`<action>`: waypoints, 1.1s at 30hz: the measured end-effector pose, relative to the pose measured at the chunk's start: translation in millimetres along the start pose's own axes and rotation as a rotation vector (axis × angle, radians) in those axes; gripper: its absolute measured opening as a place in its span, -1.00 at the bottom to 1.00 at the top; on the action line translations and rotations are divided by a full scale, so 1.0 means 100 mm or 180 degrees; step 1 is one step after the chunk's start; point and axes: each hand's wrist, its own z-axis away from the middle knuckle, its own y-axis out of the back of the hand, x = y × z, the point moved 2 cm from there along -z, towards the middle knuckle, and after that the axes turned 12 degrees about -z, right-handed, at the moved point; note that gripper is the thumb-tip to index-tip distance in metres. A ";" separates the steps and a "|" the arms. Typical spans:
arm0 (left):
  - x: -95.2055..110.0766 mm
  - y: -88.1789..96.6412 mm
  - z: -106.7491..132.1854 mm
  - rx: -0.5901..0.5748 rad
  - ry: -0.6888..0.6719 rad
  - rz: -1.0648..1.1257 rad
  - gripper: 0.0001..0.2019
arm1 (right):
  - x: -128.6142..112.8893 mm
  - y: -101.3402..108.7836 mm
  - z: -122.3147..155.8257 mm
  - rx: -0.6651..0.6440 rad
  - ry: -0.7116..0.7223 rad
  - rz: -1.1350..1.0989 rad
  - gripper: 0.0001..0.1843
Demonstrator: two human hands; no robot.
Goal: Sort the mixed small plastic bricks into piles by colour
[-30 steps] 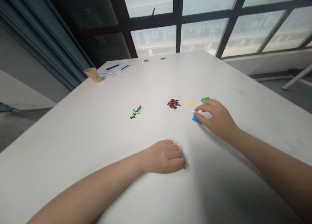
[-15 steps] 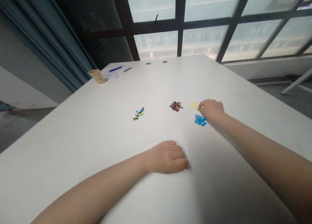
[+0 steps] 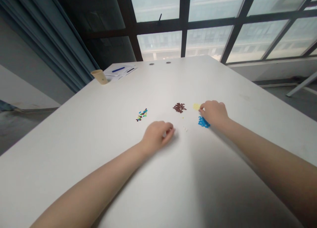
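Note:
My left hand (image 3: 158, 135) is over the middle of the table, thumb and fingers curled into a pinch. Anything between its fingertips is too small to name. Just right of it lie a few tiny white pieces (image 3: 185, 129). My right hand (image 3: 214, 113) is pinched beside a small pile of pale yellow pieces (image 3: 196, 106), and what its fingertips hold is hidden. Under its near side, partly covered, is a pile of blue pieces (image 3: 203, 122). Between and beyond the hands sits a pile of dark brown pieces (image 3: 179, 107).
A strip of mixed coloured pieces (image 3: 142, 115) lies left of the piles on the white table (image 3: 111, 115). At the far left edge stand a paper cup (image 3: 99, 77) and papers with a blue pen (image 3: 118, 69). A single yellow piece (image 3: 183, 117) lies below the brown pile.
My left hand has moved forward and its fist has turned into a pinch near the white pieces. The right hand has shifted slightly left and stays by the yellow and blue piles.

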 end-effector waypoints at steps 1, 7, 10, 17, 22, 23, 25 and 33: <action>-0.20 0.01 -0.03 -0.0044 0.0505 -0.0111 -0.80 | -0.04 0.02 0.11 0.0041 0.0133 -0.0019 -0.72; -1.36 0.05 0.05 -0.0271 0.2224 -0.0440 -0.70 | -0.41 -0.07 0.89 0.0166 0.1403 -0.0676 -0.76; -1.58 -0.02 0.15 -0.0566 0.2323 0.0017 -0.65 | -0.53 -0.18 1.09 0.0017 0.1750 -0.1001 -0.80; -1.66 -0.18 0.20 -0.0679 0.2291 0.0085 -0.63 | -0.56 -0.30 1.14 -0.0246 0.1969 -0.1251 -0.83; -1.65 -0.18 0.18 -0.0570 0.2261 -0.0179 -0.69 | -0.56 -0.33 1.14 -0.0342 0.1991 -0.1262 -0.84; -1.63 -0.17 0.17 -0.0567 0.2228 -0.0231 -0.70 | -0.56 -0.34 1.14 -0.0355 0.1992 -0.1264 -0.84; -1.58 -0.15 0.15 -0.0575 0.2142 -0.0332 -0.74 | -0.55 -0.34 1.14 -0.0372 0.1999 -0.1276 -0.84; -1.37 -0.05 0.08 -0.0364 0.2000 -0.0418 -0.82 | -0.55 -0.34 1.14 -0.0374 0.2023 -0.1284 -0.83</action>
